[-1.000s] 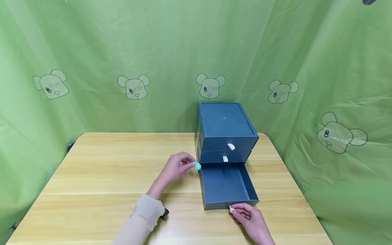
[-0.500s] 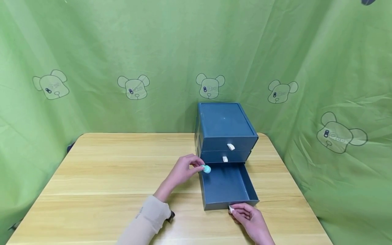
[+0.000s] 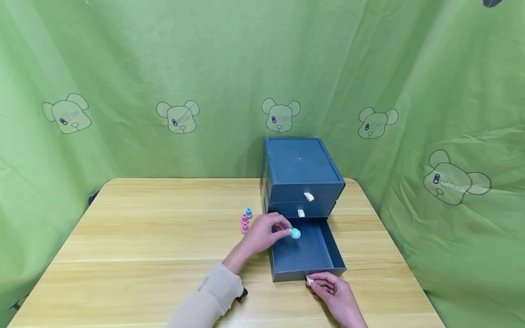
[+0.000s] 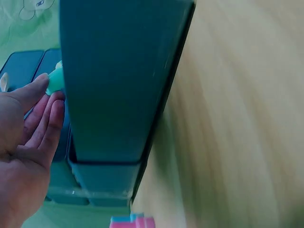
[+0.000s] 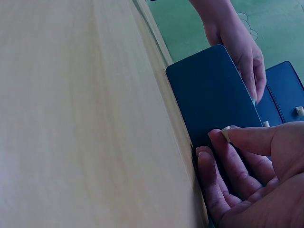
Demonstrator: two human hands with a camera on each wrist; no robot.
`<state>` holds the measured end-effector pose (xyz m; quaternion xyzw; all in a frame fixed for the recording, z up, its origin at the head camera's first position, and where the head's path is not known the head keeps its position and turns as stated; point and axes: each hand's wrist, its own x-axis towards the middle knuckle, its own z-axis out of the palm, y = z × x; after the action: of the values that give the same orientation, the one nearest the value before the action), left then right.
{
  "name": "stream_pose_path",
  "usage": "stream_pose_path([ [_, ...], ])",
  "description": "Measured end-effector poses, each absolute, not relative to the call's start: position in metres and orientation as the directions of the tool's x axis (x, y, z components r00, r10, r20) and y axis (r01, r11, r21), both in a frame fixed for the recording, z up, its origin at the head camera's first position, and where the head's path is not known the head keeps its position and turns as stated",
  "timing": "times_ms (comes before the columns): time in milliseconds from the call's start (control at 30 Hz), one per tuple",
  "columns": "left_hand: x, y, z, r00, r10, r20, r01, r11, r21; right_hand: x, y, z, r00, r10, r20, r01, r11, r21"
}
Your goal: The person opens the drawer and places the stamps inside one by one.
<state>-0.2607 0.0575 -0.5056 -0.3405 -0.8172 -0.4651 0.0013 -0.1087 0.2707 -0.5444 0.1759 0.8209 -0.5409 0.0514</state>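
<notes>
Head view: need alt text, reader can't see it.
A person's left grip holds a teal piece over an open blue drawer; the right grip pinches its white tab. Pink pieces and a blue piece stand on the table.

From the person's head we look forward and down, from well back, across the pale wood-grain table to the printed green cloth curtain. At the left wrist we look, turned sideways, past the left hand along the near side of the dark blue, box-shaped open drawer. At the right wrist, also turned, we face its front closely past the right hand. All three views share the drawer.
</notes>
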Motion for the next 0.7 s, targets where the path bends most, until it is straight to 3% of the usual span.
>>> stream_pose_path([
  [700,-0.254,0.112,-0.516,-0.734,0.64,0.229,0.579,0.414,0.702,-0.109,0.27,-0.544,-0.93,0.239,-0.278,0.347,0.33,-0.878],
])
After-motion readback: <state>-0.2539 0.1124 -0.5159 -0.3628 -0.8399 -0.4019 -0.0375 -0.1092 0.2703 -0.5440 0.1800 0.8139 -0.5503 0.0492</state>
